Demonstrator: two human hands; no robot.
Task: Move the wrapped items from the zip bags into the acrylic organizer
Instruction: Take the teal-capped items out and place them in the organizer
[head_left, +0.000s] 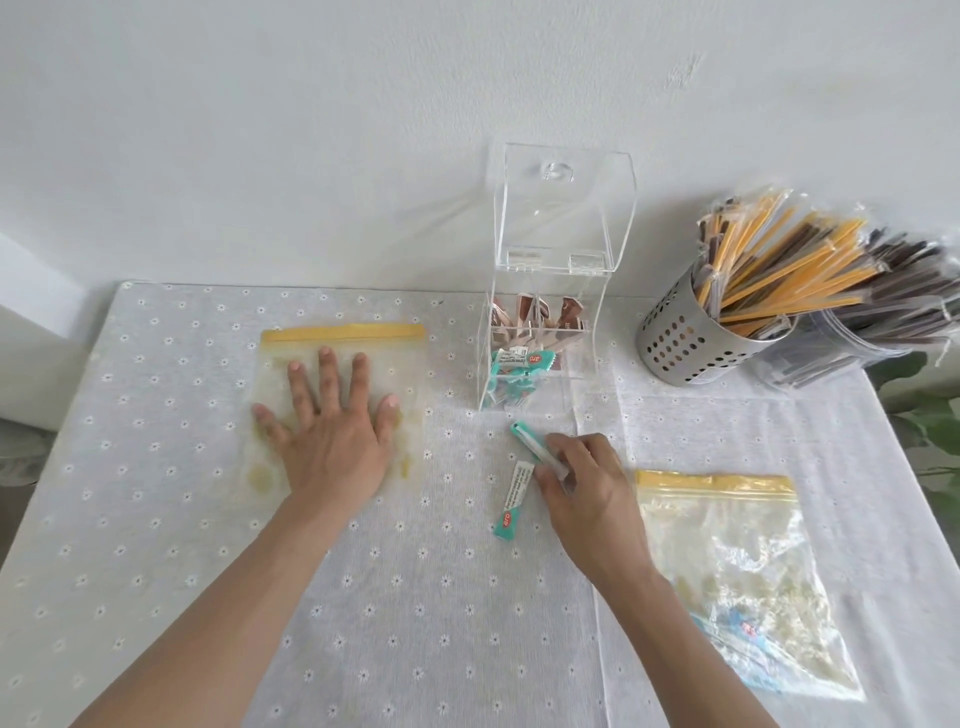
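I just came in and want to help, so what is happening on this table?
A person is sorting wrapped packets out of zip bags into the clear acrylic organizer, whose lid stands open. The left hand presses flat on the zip bag at the left. The right hand pinches a teal packet just in front of the organizer; another teal packet lies on the tablecloth beside it. A second zip bag lies at the right. The organizer already holds brown and teal packets.
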